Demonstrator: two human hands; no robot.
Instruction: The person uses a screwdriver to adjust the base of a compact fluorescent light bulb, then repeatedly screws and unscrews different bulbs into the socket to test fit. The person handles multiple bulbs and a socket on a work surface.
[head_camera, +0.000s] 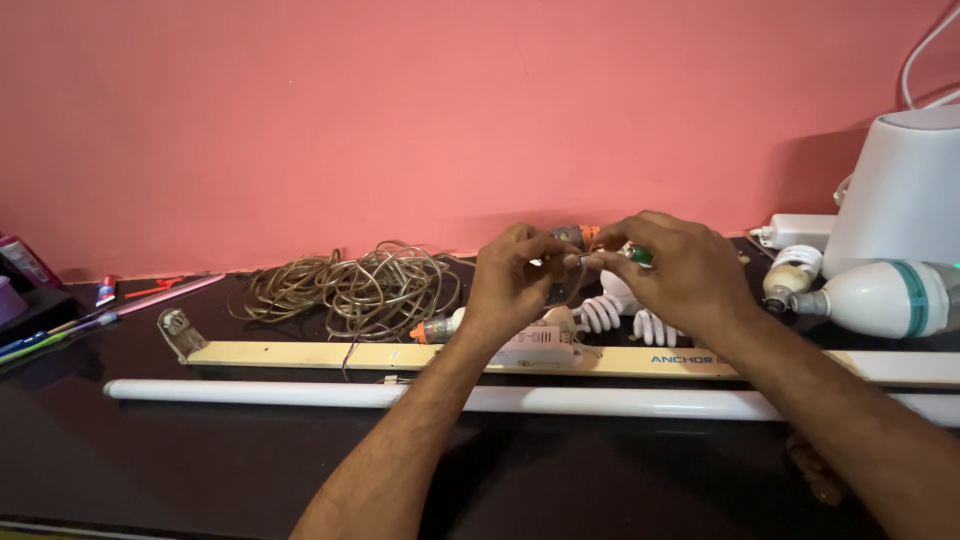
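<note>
Between both hands (590, 275), a half-hidden small part (637, 256).

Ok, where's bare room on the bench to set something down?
The dark tabletop in front of the white tube is bare, left of the forearms. Crowded: behind the fixture strip, with wire coil and bulbs.

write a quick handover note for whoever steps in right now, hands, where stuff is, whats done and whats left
Left hand: raised above the tube-light fitting, fingertips pinching a thin wire end.
Right hand: holding a small green-tipped tool against that wire.
Things: tangled wire coil behind the fitting; fluorescent tube lying loose in front of it; spiral bulbs beneath the hands; a large white bulb at right.
Done: nothing visibly finished; tube out of the fitting.
Left: the wire end is in hand, joined to nothing visible; tube unmounted.
</note>
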